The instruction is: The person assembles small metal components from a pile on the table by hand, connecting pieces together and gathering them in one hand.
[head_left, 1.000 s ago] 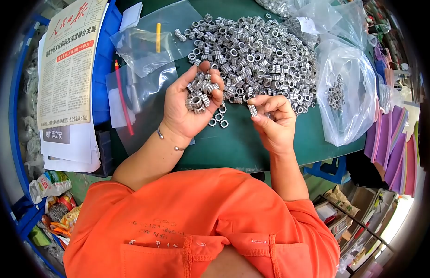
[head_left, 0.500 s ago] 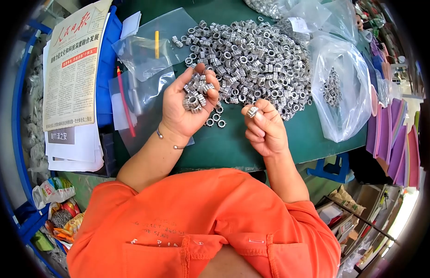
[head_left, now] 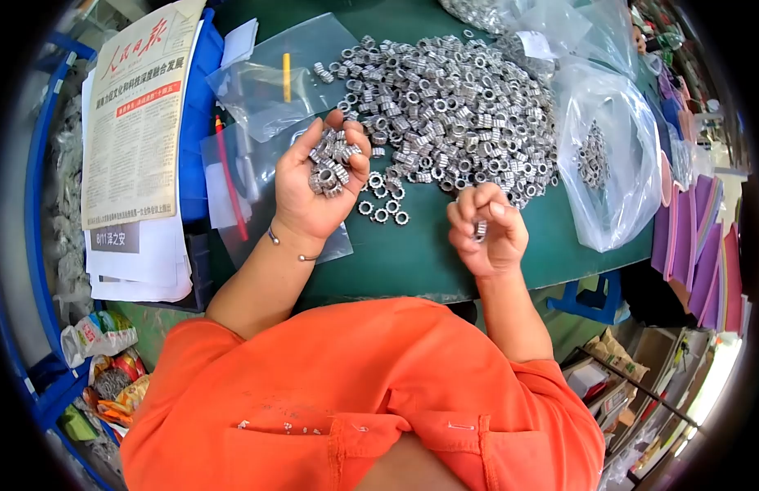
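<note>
My left hand (head_left: 316, 176), palm up, cups a cluster of small silver metal rings with ridged outsides (head_left: 333, 164), its fingers curled around them. To the right, my right hand (head_left: 489, 229) has its fingers curled over a single ridged metal ring (head_left: 480, 230) near the palm. Beyond both hands a large heap of the same rings (head_left: 453, 114) covers the middle of the green table (head_left: 379, 266). Several loose rings (head_left: 382, 216) lie flat at the near edge of the heap, between my hands.
A clear plastic bag (head_left: 612, 217) with some rings inside lies on the right. On the left are flat plastic bags (head_left: 265, 123), a yellow stick (head_left: 287, 78), a red pen (head_left: 230, 180) and a newspaper (head_left: 138, 123) over a blue tray (head_left: 197, 106). More bagged rings sit at the back.
My left hand has shifted slightly left with its rings. My right hand has moved right and down, its ring going from the fingertips toward the palm. More loose rings show between the hands.
</note>
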A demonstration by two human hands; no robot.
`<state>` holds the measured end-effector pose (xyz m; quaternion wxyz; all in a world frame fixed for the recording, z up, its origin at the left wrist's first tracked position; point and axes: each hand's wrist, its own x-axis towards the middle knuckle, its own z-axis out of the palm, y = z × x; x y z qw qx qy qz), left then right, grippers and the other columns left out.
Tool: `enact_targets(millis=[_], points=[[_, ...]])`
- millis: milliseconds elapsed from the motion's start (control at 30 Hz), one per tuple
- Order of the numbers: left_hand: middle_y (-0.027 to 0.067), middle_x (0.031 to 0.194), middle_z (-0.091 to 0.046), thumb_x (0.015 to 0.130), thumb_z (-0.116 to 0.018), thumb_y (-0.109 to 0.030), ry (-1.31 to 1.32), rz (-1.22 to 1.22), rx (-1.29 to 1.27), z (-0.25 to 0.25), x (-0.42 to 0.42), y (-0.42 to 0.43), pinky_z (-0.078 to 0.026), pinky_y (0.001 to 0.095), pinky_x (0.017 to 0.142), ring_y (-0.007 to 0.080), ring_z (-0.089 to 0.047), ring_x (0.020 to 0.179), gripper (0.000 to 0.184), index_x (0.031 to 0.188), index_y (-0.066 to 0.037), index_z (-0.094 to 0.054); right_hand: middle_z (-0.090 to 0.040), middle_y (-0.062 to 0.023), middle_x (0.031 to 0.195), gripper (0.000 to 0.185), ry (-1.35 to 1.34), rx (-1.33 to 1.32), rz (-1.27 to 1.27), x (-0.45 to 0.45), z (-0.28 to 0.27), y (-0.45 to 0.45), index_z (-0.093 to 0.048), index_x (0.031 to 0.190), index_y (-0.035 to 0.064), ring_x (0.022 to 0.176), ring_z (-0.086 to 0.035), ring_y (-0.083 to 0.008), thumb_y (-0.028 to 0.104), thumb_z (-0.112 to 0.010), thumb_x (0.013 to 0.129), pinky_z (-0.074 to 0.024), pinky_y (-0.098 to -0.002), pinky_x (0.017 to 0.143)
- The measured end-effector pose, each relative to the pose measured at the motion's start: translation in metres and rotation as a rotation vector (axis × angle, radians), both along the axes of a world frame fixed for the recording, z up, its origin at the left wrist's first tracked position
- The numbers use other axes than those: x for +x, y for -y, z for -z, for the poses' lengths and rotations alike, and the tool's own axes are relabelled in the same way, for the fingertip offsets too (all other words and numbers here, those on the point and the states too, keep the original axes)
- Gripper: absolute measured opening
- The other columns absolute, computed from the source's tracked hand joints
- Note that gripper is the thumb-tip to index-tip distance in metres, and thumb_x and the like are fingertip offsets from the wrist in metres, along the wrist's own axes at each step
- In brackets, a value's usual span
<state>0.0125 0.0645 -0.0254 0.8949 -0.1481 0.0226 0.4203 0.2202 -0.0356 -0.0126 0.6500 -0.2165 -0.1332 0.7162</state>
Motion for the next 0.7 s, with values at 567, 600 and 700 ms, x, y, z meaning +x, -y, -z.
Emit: enact_targets(millis=[567,600,700], points=[[0.0093,0.098,-0.045,0.090,-0.046,-0.017,-0.018,-0.012,-0.017,0.002,-0.003,-0.001,-0.046,0.0314,0.070,0.0187,-0.050,0.090,0.021,0.100,-0.001,-0.054,-0.058,-0.0044,0.083,0.017,0.883,-0.068,-0.055,-0.012,0.003,-0.009,-0.059,0.098,0.0003,0.059,-0.048,-0.0071,0.003,-0.059,0.082,-0.0364,-0.0183,0.046],[0.0093,0.098,-0.045,0.090,-0.046,-0.017,-0.022,-0.014,-0.019,0.002,-0.003,-0.001,-0.046,0.0314,0.070,0.0187,-0.050,0.090,0.021,0.100,-0.001,-0.054,-0.058,-0.0051,0.084,0.020,0.620,-0.099,-0.103,-0.011,0.004,-0.008,-0.057,0.104,0.0003,0.058,-0.045,-0.0060,0.004,-0.056,0.084,-0.0329,-0.0172,0.043],[0.0091,0.098,-0.045,0.090,-0.046,-0.017,-0.024,-0.018,-0.024,0.002,-0.003,-0.001,-0.046,0.0313,0.069,0.0186,-0.050,0.089,0.021,0.100,-0.001,-0.053,-0.059,-0.0083,0.084,0.023,0.503,-0.084,-0.063,-0.021,-0.002,-0.009,-0.054,0.109,0.0013,0.054,-0.040,-0.0048,0.003,-0.052,0.086,-0.0269,-0.0156,0.039]])
